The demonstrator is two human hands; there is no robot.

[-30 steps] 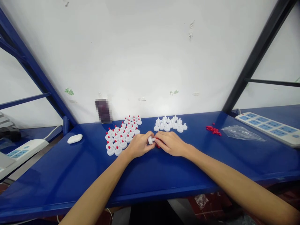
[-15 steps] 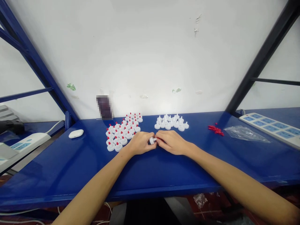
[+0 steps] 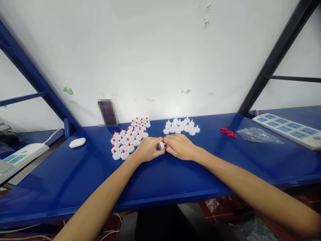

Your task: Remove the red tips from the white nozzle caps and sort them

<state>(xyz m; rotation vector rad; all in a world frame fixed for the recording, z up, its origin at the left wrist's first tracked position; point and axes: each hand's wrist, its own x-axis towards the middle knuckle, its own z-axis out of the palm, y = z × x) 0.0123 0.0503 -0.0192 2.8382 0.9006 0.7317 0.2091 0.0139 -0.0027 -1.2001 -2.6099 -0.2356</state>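
Pinching white cap (image 3: pixel 161 145) in left hand (image 3: pixel 147 149), tipped sideways, running lengthwise left to right between both hands. Pinching red tip (image 3: pixel 165 145) with right hand (image 3: pixel 181 147) at cap's right end, mostly hidden tbh. Sitting nearer left hand, on near side of white nozzle caps (image 3: pixel 178 131).

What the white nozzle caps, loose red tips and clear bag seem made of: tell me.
White nozzle caps: probably moulded plastic, satin-looking; uniform white, matching shapes. Loose red tips: plastic or rubber, evenly coloured; finish too small to judge. Clear bag: likely thin, glossy plastic film, being see-through, wrinkled, with highlights.
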